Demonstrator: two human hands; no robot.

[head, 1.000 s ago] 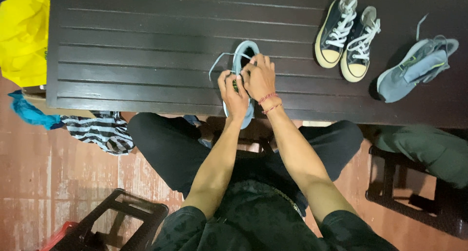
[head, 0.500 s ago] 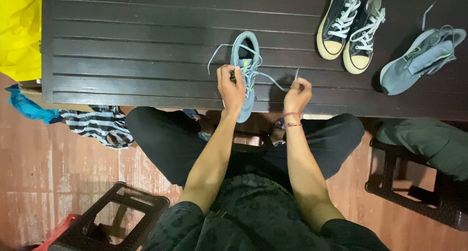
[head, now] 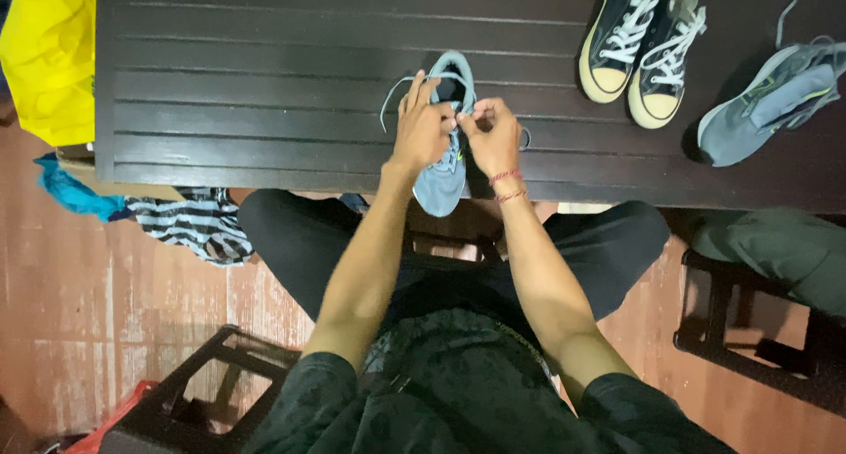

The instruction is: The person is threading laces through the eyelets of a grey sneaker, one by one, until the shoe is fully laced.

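Observation:
A light blue sneaker (head: 442, 179) lies on the near edge of a dark slatted table (head: 264, 75), toe hanging toward me. My left hand (head: 421, 126) and my right hand (head: 490, 135) meet over its middle, each pinching a pale lace (head: 391, 100). The fingertips touch above the shoe's tongue. A red string bracelet sits on my right wrist. The lace crossings under my fingers are hidden.
A pair of dark high-top sneakers (head: 645, 47) with white laces stands at the back right. A second light blue sneaker (head: 765, 101) lies at the far right. Yellow cloth (head: 48, 57) hangs at the left; striped fabric (head: 189, 225) and dark stools (head: 203, 392) sit below.
My right hand, which had pulled a lace out to the right, has come back to the shoe. Both hands now meet over the laces.

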